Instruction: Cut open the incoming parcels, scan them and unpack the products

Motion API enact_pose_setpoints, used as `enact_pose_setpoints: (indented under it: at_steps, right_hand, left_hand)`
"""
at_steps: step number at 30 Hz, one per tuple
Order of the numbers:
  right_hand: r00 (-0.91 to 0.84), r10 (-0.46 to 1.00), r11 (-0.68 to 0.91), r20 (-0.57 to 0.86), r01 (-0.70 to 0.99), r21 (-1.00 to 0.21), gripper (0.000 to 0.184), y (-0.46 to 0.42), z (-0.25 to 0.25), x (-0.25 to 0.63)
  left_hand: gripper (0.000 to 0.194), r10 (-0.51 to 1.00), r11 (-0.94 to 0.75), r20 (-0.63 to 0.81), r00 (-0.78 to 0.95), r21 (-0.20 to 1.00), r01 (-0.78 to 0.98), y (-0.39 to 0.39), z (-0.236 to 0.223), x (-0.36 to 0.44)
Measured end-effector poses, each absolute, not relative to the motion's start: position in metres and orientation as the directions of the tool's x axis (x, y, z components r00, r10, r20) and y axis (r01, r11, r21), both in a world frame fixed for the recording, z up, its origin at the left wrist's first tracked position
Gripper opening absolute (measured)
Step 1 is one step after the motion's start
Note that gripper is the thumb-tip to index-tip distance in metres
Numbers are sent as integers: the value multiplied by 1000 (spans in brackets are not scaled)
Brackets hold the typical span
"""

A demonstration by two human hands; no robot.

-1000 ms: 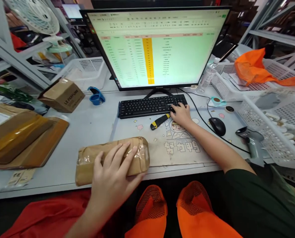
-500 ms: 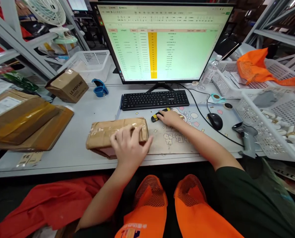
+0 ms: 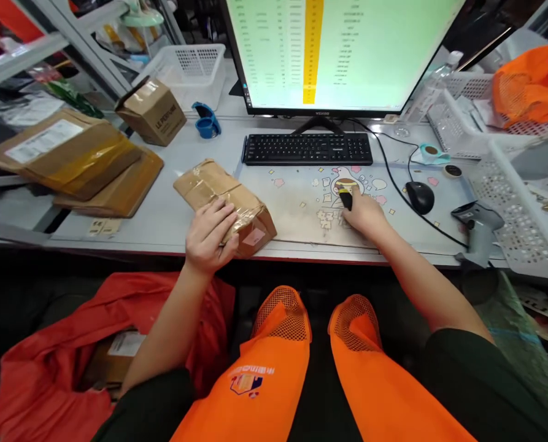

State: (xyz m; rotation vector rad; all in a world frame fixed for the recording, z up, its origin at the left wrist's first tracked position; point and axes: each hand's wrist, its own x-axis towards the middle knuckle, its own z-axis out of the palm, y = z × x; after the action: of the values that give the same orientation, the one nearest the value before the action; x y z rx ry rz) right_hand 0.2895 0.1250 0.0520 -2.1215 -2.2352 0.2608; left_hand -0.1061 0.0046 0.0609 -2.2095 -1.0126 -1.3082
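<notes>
A brown cardboard box (image 3: 250, 212) wrapped in clear tape lies at an angle near the desk's front edge. My left hand (image 3: 212, 236) grips its near left side, fingers over the top and thumb low at the end. To the right, above the printed desk mat (image 3: 292, 215), my right hand (image 3: 366, 212) is closed around a black and yellow box cutter (image 3: 346, 198). Most of the cutter is hidden in the fingers, and I cannot tell whether its blade is out. The box and the cutter are well apart.
A keyboard (image 3: 308, 149) and monitor (image 3: 342, 55) stand behind the mat. Flat parcels (image 3: 66, 153), a small carton (image 3: 151, 110) and a blue tape dispenser (image 3: 206, 121) are on the left. A mouse (image 3: 420, 196), a barcode scanner (image 3: 478, 227) and a white basket (image 3: 517, 202) are on the right.
My right hand has picked up the box cutter from below the keyboard and brought it right and nearer. The left hand has turned the box to a slant. The view has tilted down.
</notes>
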Motion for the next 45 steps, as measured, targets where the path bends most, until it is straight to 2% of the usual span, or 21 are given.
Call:
enact_pose_setpoints:
  at_steps: [3, 5, 7, 10, 13, 17, 22, 28, 30, 33, 35, 38, 40, 43, 45]
  right_hand:
    - [-149, 986, 165, 74, 936, -310, 70, 93, 53, 299]
    - [-254, 938, 333, 237, 853, -403, 58, 58, 63, 300]
    - [-388, 841, 530, 378, 732, -428, 52, 21, 74, 294]
    - [-552, 700, 712, 453, 589, -382, 49, -15, 86, 277]
    - [-634, 625, 778, 455, 556, -294, 49, -18, 88, 263]
    - [-691, 551, 826, 468, 531, -189, 48, 1, 88, 252]
    - [-704, 535, 834, 468, 527, -160, 49, 11, 94, 239]
    - [-667, 614, 782, 422, 586, -213, 51, 22, 96, 246]
    - [-567, 698, 694, 438, 687, -216, 50, 34, 92, 267]
    - [-326, 805, 491, 496, 835, -249, 52, 48, 84, 312]
    - [-204, 828, 401, 523, 866, -299, 52, 47, 77, 343]
    - [-131, 859, 350, 495, 855, -382, 50, 29, 62, 376]
    - [-120, 878, 339, 462, 838, -427, 48, 15, 51, 382]
    - [-153, 883, 374, 444, 801, -468, 47, 2, 41, 371]
    - [-229, 872, 438, 432, 758, -483, 47, 1, 43, 356]
  left_hand:
    - [31, 437, -631, 861, 259, 88, 771, 11, 55, -95]
    - [28, 418, -655, 880, 227, 119, 746, 13, 53, -79]
    - [29, 369, -701, 902, 225, 111, 705, 15, 54, -58]
    - [38, 357, -730, 899, 252, 101, 676, 18, 58, -34]
    - [43, 332, -753, 910, 247, 98, 651, 19, 61, -26]
    - [22, 308, -760, 929, 206, 111, 640, 19, 59, -30]
    - [7, 268, -781, 939, 214, 82, 619, 20, 56, -30]
    - [7, 303, -779, 935, 184, 132, 612, 22, 60, -17]
    - [7, 320, -768, 931, 177, 145, 624, 21, 58, -17]
    - [6, 332, -766, 931, 154, 171, 619, 15, 48, -35]
    - [10, 300, -752, 952, 57, 200, 628, 7, 38, -59]
    - [17, 213, -624, 933, -289, 358, 695, -15, 26, -95]
    - [26, 215, -519, 869, -447, 489, 701, -32, 22, -106]
    - [49, 333, -347, 838, -432, 535, 770, -46, 23, -103]
    - [53, 348, -287, 840, -416, 517, 806, -38, 26, -103]
